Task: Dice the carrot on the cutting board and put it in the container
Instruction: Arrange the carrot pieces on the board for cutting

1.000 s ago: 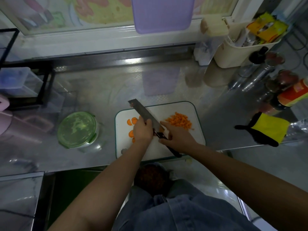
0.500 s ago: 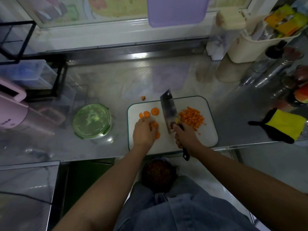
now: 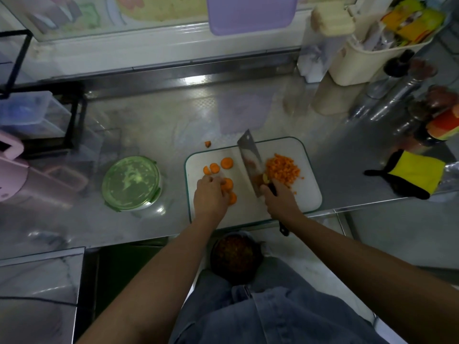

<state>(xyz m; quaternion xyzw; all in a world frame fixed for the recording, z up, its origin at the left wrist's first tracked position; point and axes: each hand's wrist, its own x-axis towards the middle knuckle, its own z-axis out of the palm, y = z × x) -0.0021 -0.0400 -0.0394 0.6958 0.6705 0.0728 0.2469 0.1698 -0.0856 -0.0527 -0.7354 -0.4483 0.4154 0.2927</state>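
Gripping the cleaver (image 3: 249, 162) by its handle in our right hand (image 3: 279, 202), we hold the blade at the middle of the cutting board (image 3: 308, 194), with diced carrot (image 3: 283, 168) heaped just right of it. Our left hand (image 3: 210, 198) curls its fingers onto carrot rounds (image 3: 227, 184) on the board's left half (one stray piece (image 3: 208, 144) lies on the counter (image 3: 149, 125) beyond); the lidded container (image 3: 131, 182) stands to the left.

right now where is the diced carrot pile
In the head view the diced pile sits on the right half of the board, just right of the cleaver and beyond the right hand.
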